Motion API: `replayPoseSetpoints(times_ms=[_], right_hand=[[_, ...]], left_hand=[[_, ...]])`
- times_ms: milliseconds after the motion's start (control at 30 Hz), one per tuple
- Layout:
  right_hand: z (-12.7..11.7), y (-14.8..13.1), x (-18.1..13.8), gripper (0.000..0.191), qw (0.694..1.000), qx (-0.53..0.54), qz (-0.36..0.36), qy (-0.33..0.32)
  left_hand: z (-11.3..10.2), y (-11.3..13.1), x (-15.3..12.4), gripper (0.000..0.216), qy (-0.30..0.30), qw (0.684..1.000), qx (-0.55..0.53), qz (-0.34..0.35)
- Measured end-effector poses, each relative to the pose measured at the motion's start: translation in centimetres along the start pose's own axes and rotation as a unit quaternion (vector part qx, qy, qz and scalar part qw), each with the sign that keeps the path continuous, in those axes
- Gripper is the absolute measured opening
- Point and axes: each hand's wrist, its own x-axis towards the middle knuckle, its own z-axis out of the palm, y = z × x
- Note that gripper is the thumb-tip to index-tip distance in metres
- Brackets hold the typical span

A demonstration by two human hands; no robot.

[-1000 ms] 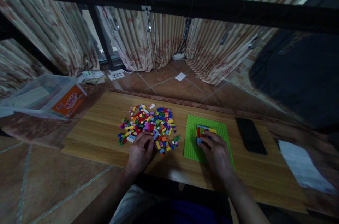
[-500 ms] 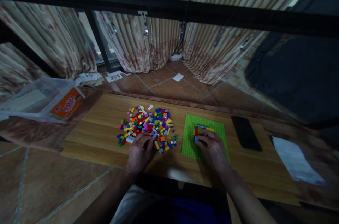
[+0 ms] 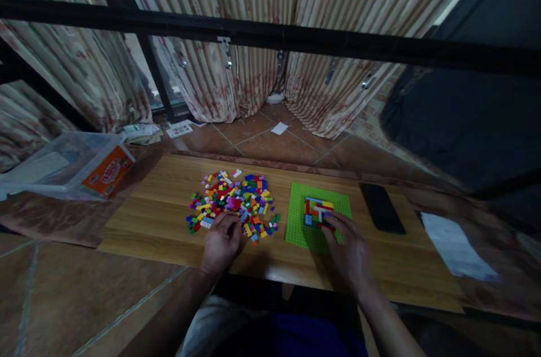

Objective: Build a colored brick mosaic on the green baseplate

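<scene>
My left hand (image 3: 222,239) rests at the near edge of a pile of small colourful toy bricks (image 3: 230,199). Its fingers are curled together, and what they hold, if anything, is hidden. Right of the pile lies a green studded baseplate (image 3: 298,210). A low build of joined bricks (image 3: 309,220) sits on it, with red, light blue, white and yellow pieces showing. My right hand (image 3: 349,244) is at the right side of this build, thumb and fingers apart, the fingertips at its edge. The hand covers the build's near right corner.
The wooden table (image 3: 143,210) carries a black phone (image 3: 381,208) right of the baseplate. White paper (image 3: 456,247) lies beyond the table's right end. A clear plastic bin (image 3: 63,177) with an orange label stands to the left. A dark rail (image 3: 253,30) crosses before striped curtains (image 3: 253,81).
My right hand has shifted off the left part of the brick build to its right side, uncovering more of it. My left hand stays by the pile. The camera view has tilted slightly.
</scene>
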Motion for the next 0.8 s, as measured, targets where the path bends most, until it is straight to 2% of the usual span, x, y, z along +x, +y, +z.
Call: replayPoseSetpoints(times_ms=[167, 400, 633, 800], right_hand=[[0.3, -1.7, -2.4, 0.032, 0.999, 0.023, 0.024, 0.005], [3.5, -6.0, -4.2, 0.023, 0.993, 0.070, 0.000, -0.090], [6.4, -8.6, -1.8, 0.025, 0.989, 0.082, -0.066, -0.107], [7.9, -10.7, 1.2, 0.026, 0.978, 0.049, -0.090, -0.181]], left_hand=[[-0.1, 0.3, 0.1, 0.011, 0.004, 1.000, -0.004, -0.005], [-0.2, 0.5, 0.1, 0.011, 0.001, 1.000, -0.015, -0.011], [-0.3, 0.6, 0.0, 0.012, -0.006, 1.000, -0.018, -0.025], [-0.3, 0.6, 0.1, 0.012, -0.008, 1.000, -0.015, -0.021]])
